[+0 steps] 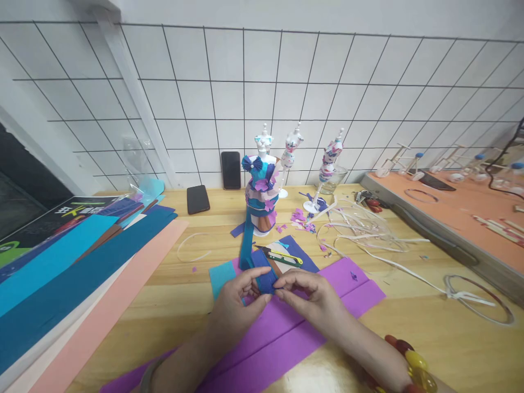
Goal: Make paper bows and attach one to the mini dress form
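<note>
Between my two hands is a small dark blue piece of crepe paper [267, 279] with a teal edge. My left hand [242, 299] pinches its left side, and my right hand [303, 290] grips its right edge between thumb and fingers. A teal paper strip [247, 240] runs from just behind the piece up toward a small mannequin [262, 180] dressed in teal and purple paper with a blue bow. Just beyond my fingers lies a yellow and green utility knife [284, 256]. Under my hands spreads a purple crepe paper sheet [347, 289].
Long coloured paper sheets [90, 262] are stacked at the left. Two phones, one a black phone [198, 199], sit near the wall. Two more mannequins [329, 161] stand behind, beside paper scraps [301, 217] and tangled white ribbon [364, 229]. An orange-topped box [446, 202] borders the right.
</note>
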Demonstrator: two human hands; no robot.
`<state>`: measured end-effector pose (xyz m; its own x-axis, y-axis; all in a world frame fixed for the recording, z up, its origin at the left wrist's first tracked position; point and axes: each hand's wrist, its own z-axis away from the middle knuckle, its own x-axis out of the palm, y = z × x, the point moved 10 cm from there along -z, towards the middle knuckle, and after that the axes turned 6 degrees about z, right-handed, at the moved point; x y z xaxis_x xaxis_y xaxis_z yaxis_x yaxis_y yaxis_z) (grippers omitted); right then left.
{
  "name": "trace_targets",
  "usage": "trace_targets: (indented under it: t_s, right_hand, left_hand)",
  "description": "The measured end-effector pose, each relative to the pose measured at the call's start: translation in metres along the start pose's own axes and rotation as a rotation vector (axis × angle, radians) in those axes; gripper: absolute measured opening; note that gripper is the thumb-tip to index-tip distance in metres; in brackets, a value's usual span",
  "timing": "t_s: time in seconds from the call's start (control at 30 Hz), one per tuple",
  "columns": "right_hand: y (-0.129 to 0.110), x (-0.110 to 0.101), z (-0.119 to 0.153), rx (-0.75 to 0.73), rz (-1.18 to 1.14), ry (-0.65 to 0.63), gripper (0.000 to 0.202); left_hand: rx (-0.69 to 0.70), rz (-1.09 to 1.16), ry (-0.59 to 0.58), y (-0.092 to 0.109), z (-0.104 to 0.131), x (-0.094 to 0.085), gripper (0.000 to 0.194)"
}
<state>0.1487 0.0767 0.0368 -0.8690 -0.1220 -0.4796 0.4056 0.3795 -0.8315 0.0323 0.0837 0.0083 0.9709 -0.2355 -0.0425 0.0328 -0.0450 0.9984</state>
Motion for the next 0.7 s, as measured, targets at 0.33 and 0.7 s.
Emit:
trace_targets:
  t_s: [0.33, 0.7]
  right_hand:
    - [0.0, 0.0, 0.0, -0.043, 0.015, -0.004, 0.01]
    - [-0.009, 0.001, 0.0, -0.127, -0.004, -0.029, 0.018]
  left_hand:
    - [0.057, -0.068, -0.036, 0.0, 0.002, 0.002, 0.047]
    - [0.306, -0.332, 0.066, 0.029, 0.007, -0.003, 0.019]
